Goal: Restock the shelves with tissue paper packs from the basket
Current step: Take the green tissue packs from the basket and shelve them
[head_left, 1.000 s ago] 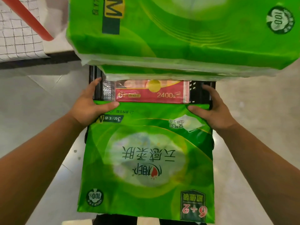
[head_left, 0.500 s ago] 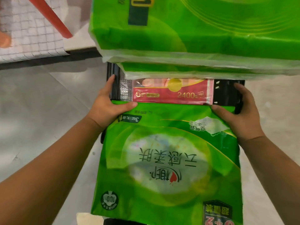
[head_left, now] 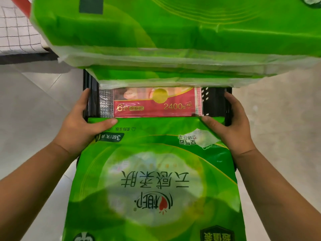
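Head view: green tissue pack (head_left: 156, 180) laid over basket (head_left: 215, 101), 6 o'clock of red tissue pack (head_left: 156, 105). Far corners pinched in grip of left hand (head_left: 81, 126) and right hand (head_left: 232, 129), thumbs on top. Risk: slick film slipped through, pack dropped.

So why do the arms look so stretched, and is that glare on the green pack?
Head view: the wide-angle lens stretches the forearms toward the corners; a pale sheen seems to wash out the near green pack; print on the red pack is readable.
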`<state>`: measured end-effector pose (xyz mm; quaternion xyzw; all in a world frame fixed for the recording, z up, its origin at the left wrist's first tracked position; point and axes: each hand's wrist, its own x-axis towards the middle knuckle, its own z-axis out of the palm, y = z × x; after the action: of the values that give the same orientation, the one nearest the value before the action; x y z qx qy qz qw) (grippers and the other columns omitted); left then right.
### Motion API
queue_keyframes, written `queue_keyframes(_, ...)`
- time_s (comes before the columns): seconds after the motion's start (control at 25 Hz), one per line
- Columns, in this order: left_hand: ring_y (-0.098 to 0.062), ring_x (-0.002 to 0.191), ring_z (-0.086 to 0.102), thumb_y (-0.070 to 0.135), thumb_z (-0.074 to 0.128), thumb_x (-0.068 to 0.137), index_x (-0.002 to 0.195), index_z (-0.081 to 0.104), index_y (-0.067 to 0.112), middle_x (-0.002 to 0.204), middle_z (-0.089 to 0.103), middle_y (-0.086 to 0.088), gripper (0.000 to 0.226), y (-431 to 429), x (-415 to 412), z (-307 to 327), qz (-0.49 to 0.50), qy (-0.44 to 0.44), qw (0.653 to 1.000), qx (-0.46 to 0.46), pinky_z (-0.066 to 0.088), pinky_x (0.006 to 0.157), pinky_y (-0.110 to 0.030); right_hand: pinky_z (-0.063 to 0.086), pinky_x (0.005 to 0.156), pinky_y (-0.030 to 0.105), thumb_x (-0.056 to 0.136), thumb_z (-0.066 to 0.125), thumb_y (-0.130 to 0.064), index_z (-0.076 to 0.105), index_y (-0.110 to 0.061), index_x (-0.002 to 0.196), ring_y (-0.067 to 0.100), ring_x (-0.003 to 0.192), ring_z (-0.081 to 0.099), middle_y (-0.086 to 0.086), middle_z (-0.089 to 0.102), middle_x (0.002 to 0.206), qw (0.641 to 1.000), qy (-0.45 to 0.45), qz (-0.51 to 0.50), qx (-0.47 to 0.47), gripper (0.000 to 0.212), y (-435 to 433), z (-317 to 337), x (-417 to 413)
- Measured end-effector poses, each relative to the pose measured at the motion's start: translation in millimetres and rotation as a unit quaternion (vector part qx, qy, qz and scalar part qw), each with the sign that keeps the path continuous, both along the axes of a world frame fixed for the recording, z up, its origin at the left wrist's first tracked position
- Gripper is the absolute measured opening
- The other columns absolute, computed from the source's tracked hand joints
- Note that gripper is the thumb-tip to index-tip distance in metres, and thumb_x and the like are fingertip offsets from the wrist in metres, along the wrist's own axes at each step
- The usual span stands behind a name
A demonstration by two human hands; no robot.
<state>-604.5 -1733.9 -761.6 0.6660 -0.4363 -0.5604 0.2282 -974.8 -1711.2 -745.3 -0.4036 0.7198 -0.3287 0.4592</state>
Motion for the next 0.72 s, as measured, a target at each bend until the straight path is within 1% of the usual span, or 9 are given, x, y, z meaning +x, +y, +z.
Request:
queue_keyframes(0.12,-0.021,0.125,0.054,0.051,0.089,0.053,0.147,0.033,0.031,0.141,0.052,0.0,0.111,12,11,16,0.014,0.012,1.0,-0.014,0.041,0.105,-0.05,0.046,0.101,0.025,0.06,0.083,-0.036,0.041,-0.01,0.139,-0.004,0.115,0.053,-0.012,0.053,0.126,1.0,0.009,0.016,-0.01,0.093,5,16,11)
queue_keyframes(0.24,-0.019,0.128,0.051,0.05,0.088,0.052,0.148,0.03,0.031,0.144,0.049,0.002,0.115,22,20,42,0.049,0.022,0.998,-0.025,0.039,0.107,-0.049,0.045,0.103,0.029,0.052,0.082,-0.06,0.042,-0.011,0.14,-0.001,0.119,0.052,-0.009,0.053,0.129,0.999,0.015,0.025,-0.025,0.108,2,45,22)
queue_keyframes(0.28,-0.018,0.13,0.049,0.051,0.089,0.051,0.149,0.029,0.032,0.145,0.048,0.002,0.116,24,26,52,0.061,0.022,0.998,-0.026,0.038,0.108,-0.048,0.045,0.104,0.031,0.051,0.08,-0.063,0.042,-0.011,0.14,0.001,0.12,0.052,-0.008,0.053,0.13,0.999,0.015,0.031,-0.026,0.11,-1,56,27)
queue_keyframes(0.44,-0.019,0.133,0.045,0.057,0.09,0.046,0.147,0.027,0.042,0.147,0.045,0.004,0.12,39,44,107,0.093,0.008,0.995,-0.018,0.037,0.109,-0.049,0.045,0.105,0.036,0.05,0.078,-0.067,0.042,-0.013,0.141,0.006,0.121,0.053,-0.004,0.054,0.131,0.997,0.019,0.071,-0.03,0.112,-15,115,45)
queue_keyframes(0.48,-0.018,0.132,0.047,0.06,0.089,0.044,0.147,0.026,0.042,0.146,0.046,0.004,0.122,44,47,125,0.101,-0.002,0.995,-0.019,0.038,0.108,-0.048,0.044,0.105,0.037,0.05,0.079,-0.066,0.042,-0.014,0.14,0.008,0.12,0.053,-0.003,0.054,0.131,0.995,0.021,0.091,-0.035,0.11,-19,131,50)
queue_keyframes(0.56,-0.013,0.127,0.051,0.062,0.088,0.043,0.15,0.022,0.034,0.145,0.048,0.003,0.129,55,47,159,0.126,-0.017,0.992,-0.024,0.041,0.107,-0.044,0.043,0.105,0.037,0.056,0.084,-0.057,0.041,-0.016,0.14,0.009,0.119,0.052,-0.005,0.052,0.129,0.992,0.021,0.121,-0.038,0.103,-25,159,59)
queue_keyframes(0.6,-0.01,0.125,0.053,0.059,0.089,0.044,0.152,0.02,0.029,0.145,0.048,0.003,0.131,60,44,173,0.14,-0.014,0.99,-0.032,0.043,0.106,-0.04,0.043,0.106,0.036,0.057,0.086,-0.052,0.041,-0.017,0.141,0.008,0.119,0.051,-0.006,0.052,0.128,0.99,0.02,0.135,-0.04,0.101,-28,171,61)
queue_keyframes(0.64,-0.007,0.123,0.053,0.053,0.09,0.047,0.153,0.019,0.024,0.145,0.046,0.004,0.131,69,44,190,0.164,-0.016,0.985,-0.041,0.044,0.105,-0.035,0.042,0.106,0.033,0.057,0.085,-0.051,0.04,-0.018,0.141,0.006,0.118,0.051,-0.008,0.051,0.127,0.987,0.015,0.154,-0.041,0.101,-31,185,67)
queue_keyframes(0.72,-0.003,0.121,0.052,0.041,0.086,0.052,0.153,0.019,0.02,0.145,0.044,0.007,0.124,88,44,222,0.219,-0.021,0.974,-0.054,0.044,0.102,-0.023,0.041,0.101,0.015,0.05,0.079,-0.068,0.04,-0.023,0.139,-0.004,0.114,0.05,-0.014,0.052,0.125,0.979,0.009,0.197,-0.05,0.107,-38,214,79)
